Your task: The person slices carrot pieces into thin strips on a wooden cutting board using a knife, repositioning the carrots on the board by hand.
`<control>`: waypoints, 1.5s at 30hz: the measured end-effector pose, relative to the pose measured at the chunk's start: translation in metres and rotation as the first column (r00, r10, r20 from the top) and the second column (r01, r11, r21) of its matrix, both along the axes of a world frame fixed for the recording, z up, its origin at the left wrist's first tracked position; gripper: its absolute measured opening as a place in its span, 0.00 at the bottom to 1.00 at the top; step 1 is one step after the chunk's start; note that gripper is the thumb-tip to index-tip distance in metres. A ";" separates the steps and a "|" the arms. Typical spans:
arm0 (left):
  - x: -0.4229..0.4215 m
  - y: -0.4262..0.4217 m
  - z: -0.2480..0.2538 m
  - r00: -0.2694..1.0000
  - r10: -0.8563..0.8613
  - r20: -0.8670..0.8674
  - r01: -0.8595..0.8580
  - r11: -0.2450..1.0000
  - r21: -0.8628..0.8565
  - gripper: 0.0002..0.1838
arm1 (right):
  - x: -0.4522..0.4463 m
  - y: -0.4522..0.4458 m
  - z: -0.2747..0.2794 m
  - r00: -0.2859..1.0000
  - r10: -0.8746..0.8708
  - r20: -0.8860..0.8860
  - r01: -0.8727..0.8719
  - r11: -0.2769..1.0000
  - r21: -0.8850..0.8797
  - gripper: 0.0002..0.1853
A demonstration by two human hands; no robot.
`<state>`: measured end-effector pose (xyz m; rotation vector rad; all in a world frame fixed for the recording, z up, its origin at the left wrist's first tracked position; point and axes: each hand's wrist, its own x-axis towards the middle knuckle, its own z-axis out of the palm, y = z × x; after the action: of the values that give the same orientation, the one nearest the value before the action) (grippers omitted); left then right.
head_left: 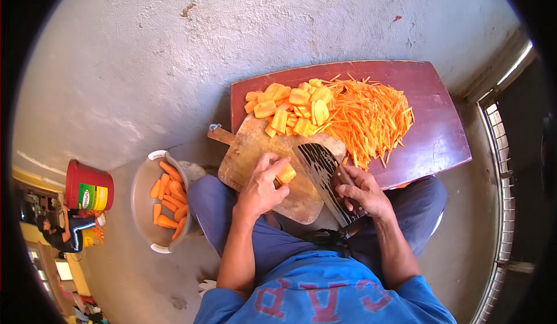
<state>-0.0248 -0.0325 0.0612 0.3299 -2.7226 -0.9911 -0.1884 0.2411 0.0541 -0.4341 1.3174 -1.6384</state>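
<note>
My left hand (pixel 266 186) is closed on a carrot piece (pixel 286 174) that lies on the wooden cutting board (pixel 246 150). In my right hand (pixel 364 190) is the dark handle of a wide knife (pixel 321 170), its blade slanting across the right part of the board, just right of the carrot piece and apart from it. Thick carrot slices (pixel 299 96) are heaped beyond the board on the dark red table (pixel 432 121). Beside them, to the right, spreads a large pile of thin carrot strips (pixel 371 112).
A grey basin (pixel 139 193) of whole peeled carrots (pixel 168 193) stands on the floor at the left. Farther left are a red bucket (pixel 72 185) and another person (pixel 58 231) seated. A wall rises behind the table; a barred opening (pixel 500 150) is at the right.
</note>
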 end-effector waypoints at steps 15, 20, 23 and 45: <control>0.004 0.008 -0.010 0.993 0.108 0.045 -0.107 0.994 -0.015 0.29 | -0.003 0.008 -0.009 0.996 -0.054 0.077 0.061 0.994 -0.094 0.37; 0.009 0.040 -0.017 0.969 0.242 -0.050 -0.245 0.966 -0.076 0.27 | 0.005 0.010 0.008 0.990 -0.002 -0.138 0.008 0.999 0.040 0.39; 0.010 0.044 -0.021 0.961 0.248 -0.123 -0.260 0.961 -0.091 0.27 | 0.014 0.011 0.023 0.857 0.097 -0.506 -0.015 0.986 0.163 0.38; 0.017 0.025 -0.028 0.967 0.119 -0.225 -0.149 0.981 -0.124 0.23 | 0.029 0.017 0.067 0.874 0.057 -0.482 0.121 0.936 0.330 0.35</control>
<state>-0.0076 -0.0076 0.0335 0.3536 -2.5181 -0.7477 -0.1595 0.2583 0.1213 -0.6331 1.9650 -1.3172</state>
